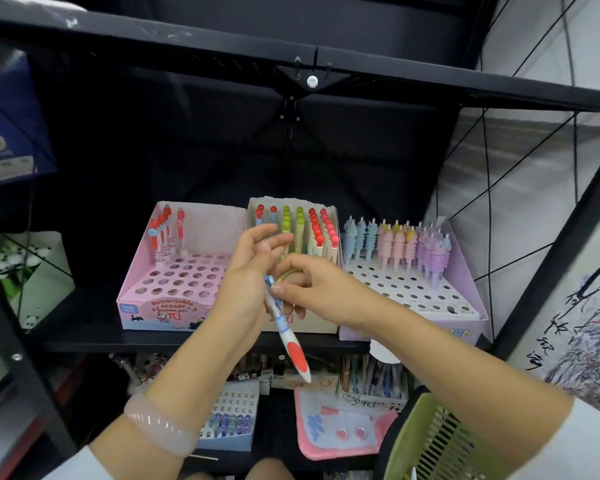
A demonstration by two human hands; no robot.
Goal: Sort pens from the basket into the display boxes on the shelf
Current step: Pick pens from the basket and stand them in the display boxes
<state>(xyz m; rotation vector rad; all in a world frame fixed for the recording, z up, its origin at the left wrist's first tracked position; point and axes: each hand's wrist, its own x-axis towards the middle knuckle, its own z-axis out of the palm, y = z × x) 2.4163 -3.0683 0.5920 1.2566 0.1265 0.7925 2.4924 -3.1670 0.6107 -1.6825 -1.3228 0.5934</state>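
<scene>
**Three boxes part filled, one pen in hand**

Three display boxes sit side by side on the shelf (94, 323), and each has empty holes showing. The pink box (160, 292) carries only a small cluster of red-topped pens at its back left corner, so most of its grid is bare. The cream box (321, 323) in the middle holds rows of red- and green-topped pens along its back, with your hands hiding its front. The lilac box (465, 306) has blue, pink and purple pens along its back rows and open holes in front.

Your right hand (323, 289) pinches a white pen (286, 327) with a red grip near its top end, tip hanging down in front of the cream box. Your left hand (253, 268) is released, fingers spread beside the pen. The green basket (433, 441) sits at the lower right; its contents are mostly out of view, so you cannot judge how many pens remain.
</scene>
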